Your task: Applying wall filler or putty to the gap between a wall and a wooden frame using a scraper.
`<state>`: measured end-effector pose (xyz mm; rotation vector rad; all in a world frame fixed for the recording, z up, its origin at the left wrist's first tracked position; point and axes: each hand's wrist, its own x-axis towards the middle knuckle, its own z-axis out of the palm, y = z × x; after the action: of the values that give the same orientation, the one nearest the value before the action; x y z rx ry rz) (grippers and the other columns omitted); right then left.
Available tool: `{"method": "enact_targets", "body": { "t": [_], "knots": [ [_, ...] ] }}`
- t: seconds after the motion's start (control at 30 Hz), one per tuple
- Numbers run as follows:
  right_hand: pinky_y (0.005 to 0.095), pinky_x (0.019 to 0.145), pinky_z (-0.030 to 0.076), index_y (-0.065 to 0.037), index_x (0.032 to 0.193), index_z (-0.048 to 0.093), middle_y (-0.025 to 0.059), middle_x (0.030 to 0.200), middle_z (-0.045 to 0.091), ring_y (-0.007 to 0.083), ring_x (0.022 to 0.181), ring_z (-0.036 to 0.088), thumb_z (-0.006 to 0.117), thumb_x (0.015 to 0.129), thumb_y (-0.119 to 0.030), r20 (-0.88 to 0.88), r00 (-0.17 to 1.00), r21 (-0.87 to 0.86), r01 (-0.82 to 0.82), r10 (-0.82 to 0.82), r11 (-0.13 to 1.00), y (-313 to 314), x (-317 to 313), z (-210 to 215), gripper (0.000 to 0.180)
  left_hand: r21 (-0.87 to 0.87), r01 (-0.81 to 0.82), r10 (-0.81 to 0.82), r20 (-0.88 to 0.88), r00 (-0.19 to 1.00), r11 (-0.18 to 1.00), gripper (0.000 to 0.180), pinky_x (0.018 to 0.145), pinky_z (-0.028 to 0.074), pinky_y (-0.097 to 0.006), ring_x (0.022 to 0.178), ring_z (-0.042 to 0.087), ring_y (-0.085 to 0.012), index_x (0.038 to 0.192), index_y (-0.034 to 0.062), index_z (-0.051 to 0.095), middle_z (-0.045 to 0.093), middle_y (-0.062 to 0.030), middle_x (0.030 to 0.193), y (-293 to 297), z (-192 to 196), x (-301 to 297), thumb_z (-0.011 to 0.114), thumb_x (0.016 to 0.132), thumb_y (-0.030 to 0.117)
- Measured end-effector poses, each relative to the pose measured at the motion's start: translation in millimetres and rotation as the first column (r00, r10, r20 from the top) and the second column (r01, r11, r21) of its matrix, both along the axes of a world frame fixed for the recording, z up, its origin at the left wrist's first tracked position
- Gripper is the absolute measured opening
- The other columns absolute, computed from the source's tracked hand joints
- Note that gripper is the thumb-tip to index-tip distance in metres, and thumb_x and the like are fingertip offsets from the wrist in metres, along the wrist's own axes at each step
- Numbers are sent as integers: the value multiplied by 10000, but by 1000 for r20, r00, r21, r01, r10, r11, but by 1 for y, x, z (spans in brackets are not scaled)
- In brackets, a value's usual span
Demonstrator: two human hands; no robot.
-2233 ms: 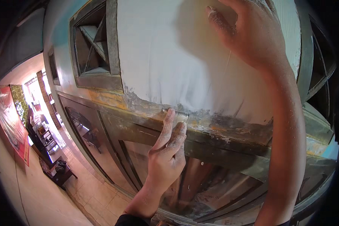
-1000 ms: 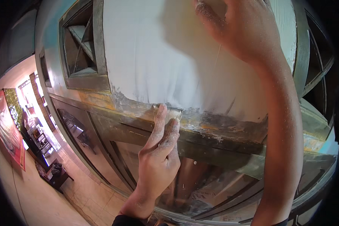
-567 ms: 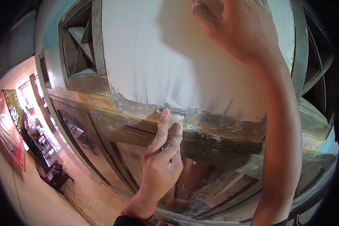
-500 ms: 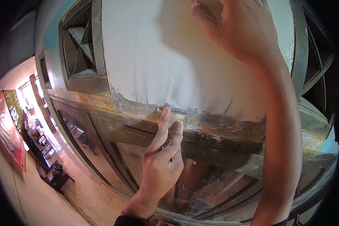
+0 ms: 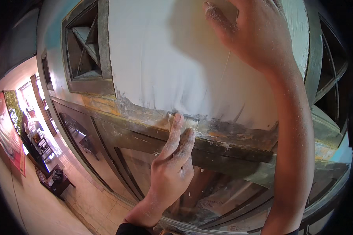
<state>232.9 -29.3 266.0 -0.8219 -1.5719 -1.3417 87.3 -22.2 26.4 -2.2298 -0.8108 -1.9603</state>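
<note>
My left hand (image 5: 172,168), dusted with white powder, is closed on a flat putty knife blade (image 5: 189,122). Index and middle fingers press along it, and its edge meets the seam where the white plaster panel (image 5: 141,62) joins the dark wooden rail (image 5: 247,152). Grey smears streak the plaster just above the blade. Higher up, my right hand (image 5: 259,35) lies at the panel, thumb spread away from the other fingers. Those fingers are cut off by the upper edge. Its forearm rises along the right side and the hand casts a shadow on the panel.
Wooden openings with crossed bars flank the panel, one at left (image 5: 86,47) and one at right (image 5: 331,70). Below the rail are framed glass panes (image 5: 219,192). Far left, a tiled floor (image 5: 102,207) runs past a small dark table (image 5: 59,182) and a red banner (image 5: 8,133).
My left hand has slid slightly to the right along the seam with the putty knife blade. My right hand stays at the panel, and the whole view has shifted a little.
</note>
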Motion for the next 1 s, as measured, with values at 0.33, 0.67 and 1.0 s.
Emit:
{"method": "enact_targets", "body": {
  "t": [0.33,0.67,1.0],
  "knots": [
    [509,1216,337,-15,1200,747,203,1396,650,400,1379,528,723,863,-169,2,1000,-27,21,-20,999,-5,-4,2,371,-6,34,-34,7,999,999,476,1097,539,-399,1411,557,-396,1292,-72,703,508,-263,1570,-2,4,1,612,838,-183],
    [512,1228,332,-37,1227,748,172,1419,640,395,1409,506,718,883,-187,-12,998,-62,55,-56,997,-4,-7,3,376,-36,47,-47,-7,999,998,478,1064,558,-385,1411,560,-387,1294,-55,709,504,-246,1581,-2,1,-1,616,841,-174],
    [509,1221,333,-35,1217,751,181,1409,647,393,1406,511,721,877,-180,1,999,-20,50,-50,999,-5,-3,2,370,10,53,-53,6,999,999,486,1051,566,-382,1407,563,-389,1299,-58,706,505,-250,1579,1,2,0,614,836,-176]
  ]
}}
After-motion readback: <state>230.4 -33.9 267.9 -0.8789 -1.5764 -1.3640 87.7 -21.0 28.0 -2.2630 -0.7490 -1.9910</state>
